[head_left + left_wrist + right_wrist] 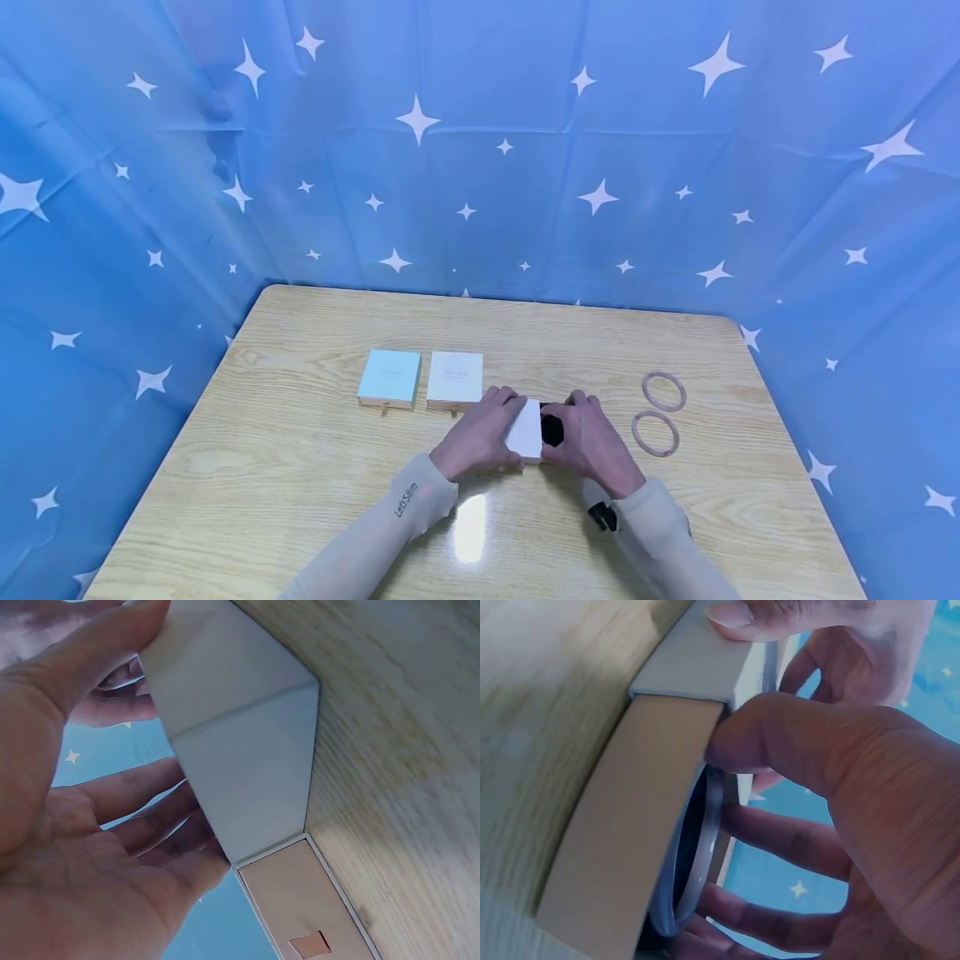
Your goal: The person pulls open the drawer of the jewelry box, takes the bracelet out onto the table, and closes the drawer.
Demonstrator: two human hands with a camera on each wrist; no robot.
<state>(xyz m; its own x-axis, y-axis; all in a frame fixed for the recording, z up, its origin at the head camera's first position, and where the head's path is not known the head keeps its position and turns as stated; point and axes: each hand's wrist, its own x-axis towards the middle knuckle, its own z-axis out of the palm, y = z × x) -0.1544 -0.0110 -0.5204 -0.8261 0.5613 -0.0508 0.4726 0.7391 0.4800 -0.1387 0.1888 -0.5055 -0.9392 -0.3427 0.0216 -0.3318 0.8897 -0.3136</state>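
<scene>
Near the middle of the table my left hand (pixel 483 433) grips a white gift box (pixel 525 432) by its sleeve, thumb along the near side and fingers at the far side. A pinkish drawer (pixel 622 802) with a dark inside sticks out on the box's right. My right hand (pixel 585 433) is over that drawer. In the right wrist view, its thumb and fingers pinch a greyish bangle (pixel 709 862), which stands tilted within the drawer; part of the ring is hidden by the fingers and the drawer wall.
Behind and left stand a light-blue box (pixel 390 375) and a second white box (pixel 455 377), both closed, with ribbon tabs at the front. To the right lie two pale purple bangles (pixel 656 433), one behind the other. A blue star-patterned curtain (pixel 480 167) surrounds the wooden table (pixel 262 467).
</scene>
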